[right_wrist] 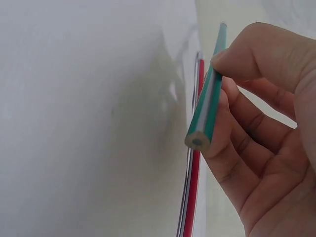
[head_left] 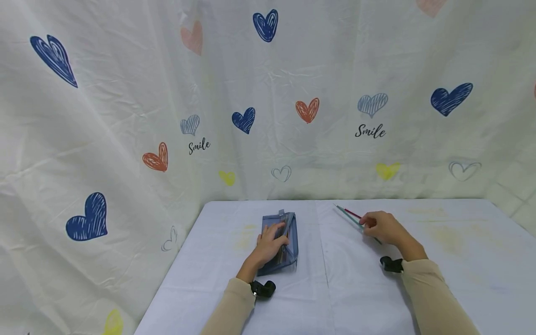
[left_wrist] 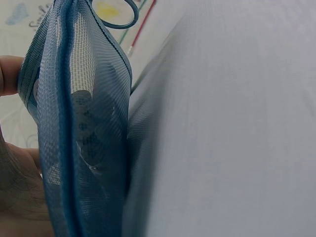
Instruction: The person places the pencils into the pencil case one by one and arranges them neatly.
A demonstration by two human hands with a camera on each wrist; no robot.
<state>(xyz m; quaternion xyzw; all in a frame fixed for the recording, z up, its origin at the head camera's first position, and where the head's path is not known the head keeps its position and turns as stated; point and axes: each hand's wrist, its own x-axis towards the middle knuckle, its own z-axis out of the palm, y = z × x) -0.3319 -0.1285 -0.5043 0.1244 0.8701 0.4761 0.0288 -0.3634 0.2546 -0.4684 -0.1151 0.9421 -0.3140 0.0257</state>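
Observation:
A blue mesh pencil pouch (head_left: 281,243) lies on the white table (head_left: 343,279), left of its middle. My left hand (head_left: 269,245) rests on it and holds its edge; in the left wrist view the mesh pouch (left_wrist: 81,128) fills the left side with my thumb (left_wrist: 9,74) against it. My right hand (head_left: 383,227) pinches a green-and-white pencil (right_wrist: 206,106) between thumb and fingers, just above the table. A red pencil (right_wrist: 193,173) and a thin grey one lie on the table under it, also seen as red pencil (head_left: 352,213) in the head view.
A cream cloth with hearts and the word Smile (head_left: 370,131) hangs behind and to the left of the table. A seam (head_left: 322,251) runs down the table cover between my hands.

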